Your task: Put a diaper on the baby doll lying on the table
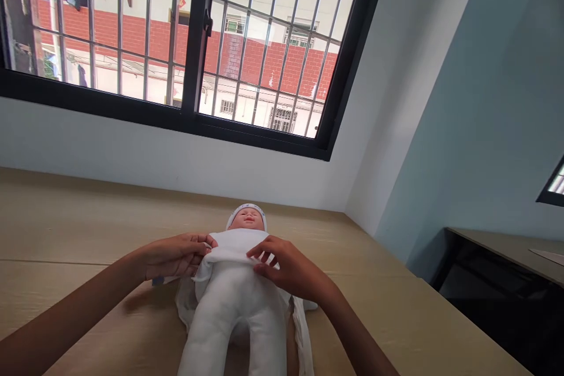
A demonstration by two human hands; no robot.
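surface: light wooden platform [79, 229] spanning the lower frame below the window | on it: baby doll [235, 299] lying on its back, lower centre | under doll: white cloth [304, 329] spread flat

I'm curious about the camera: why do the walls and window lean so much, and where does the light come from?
Head view: a wide lens tilts the window and the wall corner; daylight enters through that window, bright outside yet not glaring. Soft shadows lie under the left hand on the wooden top. The doll and right hand look sharp, with no clear blur.
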